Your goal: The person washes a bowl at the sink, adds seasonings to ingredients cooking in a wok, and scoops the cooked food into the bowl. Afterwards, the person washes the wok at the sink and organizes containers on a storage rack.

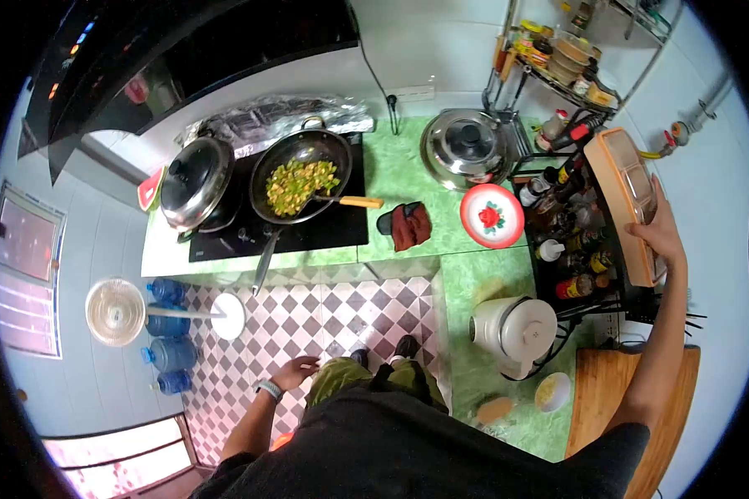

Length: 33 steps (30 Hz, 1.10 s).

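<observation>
I see the right hand (659,233) up at the long orange box (616,191). Its thumb and fingers are spread apart, and they touch the box along the side near the wall, by the clear lid (638,185). I cannot tell if they pinch it. The box lies on top of the black rack (581,306), along the rack's right edge. Lots of bottles (574,287) stand in the rack, which sits where the green bench (399,170) turns its corner.

The left hand (295,372) hangs down low over the checked floor (266,303), loose, with its fingers held out.

On the left part of the bench I see a black stove (225,249). A black pan (262,195) sits on it, with green and brown food (300,187) inside. A wooden-handled turner (362,202) leans over the pan's rim, and the pan's own handle pokes out past the bench's front edge. A big pot (195,187) with a lid is just left of the pan.

Near the rack's left edge is a red-rimmed plate (474,212). A silver pot (470,141) stands behind it, by the back edge. A dark red cloth (411,229) lies near the front edge.
</observation>
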Motion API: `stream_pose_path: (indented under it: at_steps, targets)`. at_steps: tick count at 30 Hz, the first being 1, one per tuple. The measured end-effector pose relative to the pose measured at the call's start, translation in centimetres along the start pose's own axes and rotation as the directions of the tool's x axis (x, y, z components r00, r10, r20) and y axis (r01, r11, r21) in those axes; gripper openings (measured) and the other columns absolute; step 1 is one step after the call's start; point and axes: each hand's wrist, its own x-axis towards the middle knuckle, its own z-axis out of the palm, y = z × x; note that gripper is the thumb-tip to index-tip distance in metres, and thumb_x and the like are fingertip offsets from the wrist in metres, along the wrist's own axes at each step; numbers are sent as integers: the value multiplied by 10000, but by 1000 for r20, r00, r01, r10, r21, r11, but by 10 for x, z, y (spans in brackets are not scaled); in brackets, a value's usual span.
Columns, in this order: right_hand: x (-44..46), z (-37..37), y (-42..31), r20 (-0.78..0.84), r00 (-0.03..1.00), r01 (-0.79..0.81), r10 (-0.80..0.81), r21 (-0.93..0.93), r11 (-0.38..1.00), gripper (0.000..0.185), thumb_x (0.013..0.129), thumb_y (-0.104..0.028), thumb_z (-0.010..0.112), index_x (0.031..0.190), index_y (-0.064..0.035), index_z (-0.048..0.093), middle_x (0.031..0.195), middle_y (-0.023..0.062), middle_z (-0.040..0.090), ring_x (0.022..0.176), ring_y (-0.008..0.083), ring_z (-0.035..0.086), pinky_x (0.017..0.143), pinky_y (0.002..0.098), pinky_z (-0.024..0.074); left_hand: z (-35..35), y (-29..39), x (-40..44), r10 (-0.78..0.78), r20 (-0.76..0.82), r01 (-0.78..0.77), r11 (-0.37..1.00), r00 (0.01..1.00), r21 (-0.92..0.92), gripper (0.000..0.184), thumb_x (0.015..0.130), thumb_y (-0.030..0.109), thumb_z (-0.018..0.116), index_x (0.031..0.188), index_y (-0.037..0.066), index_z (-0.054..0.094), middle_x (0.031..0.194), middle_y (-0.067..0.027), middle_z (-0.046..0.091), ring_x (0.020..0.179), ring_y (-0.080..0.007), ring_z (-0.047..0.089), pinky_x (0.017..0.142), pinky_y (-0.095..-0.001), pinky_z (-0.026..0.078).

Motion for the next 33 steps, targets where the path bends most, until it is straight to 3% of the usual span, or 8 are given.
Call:
stream_pose_path:
  at_steps: [6, 12, 16, 18, 22, 25, 28, 33]
  targets:
    - [-46, -1, -170, 73, 985, 157, -158, 29, 987, 1168, 526, -63, 819, 1540, -56, 239, 1491, 179, 391, 1374, 316, 377, 1171, 371, 259, 39, 169, 9, 393, 284, -395, 917, 875, -51, 621, 912, 52, 661, 1467, 87, 385, 1445, -106, 458, 1307, -229, 477, 1085, -365, 426]
    - [-113, 50, -309, 261, 847, 472, -463, 34, 881, 1200, 500, -98, 870, 1529, -72, 255, 1453, 185, 419, 1347, 370, 388, 1148, 418, 292, 90, 309, -5, 788, 137, -566, 539, 600, -624, 923, 808, 90, 798, 1532, 70, 226, 1521, -127, 375, 1429, -288, 339, 1154, -488, 315]
    - [-167, 124, -371, 358, 791, 488, -497, 121, 864, 1207, 533, -233, 901, 1531, -69, 243, 1429, 208, 423, 1325, 397, 404, 1134, 448, 306, 78, 269, 3, 810, 327, -352, 525, 488, -775, 996, 772, 150, 842, 1533, 45, 208, 1534, -138, 360, 1423, -309, 343, 1160, -496, 303]
    - [-199, 161, -394, 460, 800, 352, -385, 160, 922, 1221, 558, -274, 905, 1541, -83, 206, 1432, 219, 416, 1324, 409, 404, 1128, 460, 316, 56, 234, -7, 794, 379, -495, 597, 475, -631, 1061, 732, 215, 876, 1535, 44, 204, 1546, -160, 335, 1414, -330, 353, 1165, -497, 297]
    - [-235, 216, -432, 525, 785, 264, -330, 198, 944, 1218, 580, -301, 906, 1546, -97, 191, 1431, 227, 412, 1317, 414, 408, 1114, 462, 339, 31, 187, -52, 783, 180, -196, 359, 595, -913, 1078, 685, 116, 863, 1542, 74, 211, 1523, -163, 366, 1398, -333, 380, 1141, -477, 343]
    - [-254, 248, -458, 589, 751, 254, -299, 159, 954, 1220, 586, -313, 908, 1548, -108, 187, 1435, 217, 410, 1316, 407, 413, 1097, 464, 362, 17, 143, -54, 827, 80, -277, 276, 557, -920, 1131, 664, 93, 868, 1552, 90, 168, 1546, -150, 325, 1410, -332, 358, 1135, -485, 354]
    - [-270, 270, -474, 580, 734, 292, -353, 201, 935, 1240, 590, -344, 896, 1541, -60, 152, 1367, 278, 440, 1261, 463, 434, 1089, 502, 352, 1, 107, -57, 843, 81, -303, 279, 532, -911, 1132, 656, 98, 882, 1549, 92, 186, 1545, -146, 328, 1417, -332, 345, 1135, -479, 356]
    - [-296, 287, -487, 601, 752, 159, -269, 230, 960, 1178, 603, -357, 905, 1540, -97, 241, 1420, 194, 460, 1299, 369, 456, 1087, 418, 380, -8, 32, -41, 826, 209, -233, 375, 523, -897, 1211, 600, 196, 947, 1549, 108, 200, 1547, -134, 330, 1422, -319, 336, 1145, -465, 348]
